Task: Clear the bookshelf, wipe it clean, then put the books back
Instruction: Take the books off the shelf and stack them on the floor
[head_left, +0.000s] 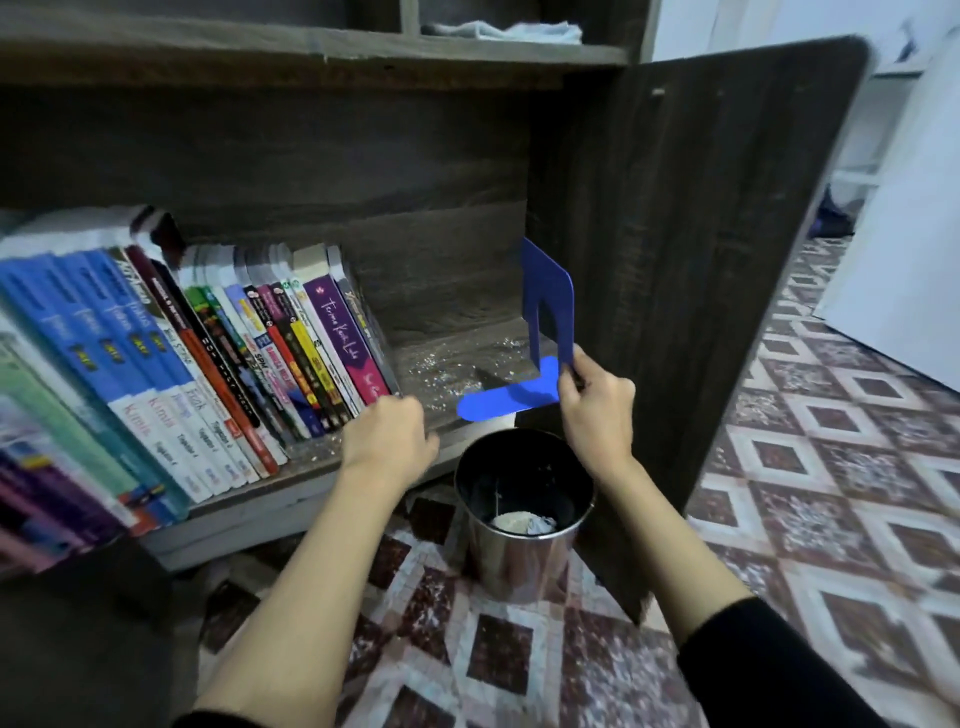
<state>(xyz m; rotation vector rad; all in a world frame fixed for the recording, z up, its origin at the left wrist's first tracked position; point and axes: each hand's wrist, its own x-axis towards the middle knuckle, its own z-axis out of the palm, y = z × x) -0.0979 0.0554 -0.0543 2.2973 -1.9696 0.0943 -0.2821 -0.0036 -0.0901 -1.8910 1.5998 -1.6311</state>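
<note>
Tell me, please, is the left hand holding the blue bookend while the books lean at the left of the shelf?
Not quite: the head view shows the right hand holding the blue bookend; the books do lean at the left of the shelf.

My bare left forearm (291, 587) and right forearm (660, 525) rise from 6 o'clock, with a black sleeve (769, 654) pushed back on the right. My left hand (387, 436), at 9 o'clock of my right hand (597, 410), shows its blurred back. The right pinches a flat blue L-shaped bookend (545, 312) at its bend.
</note>
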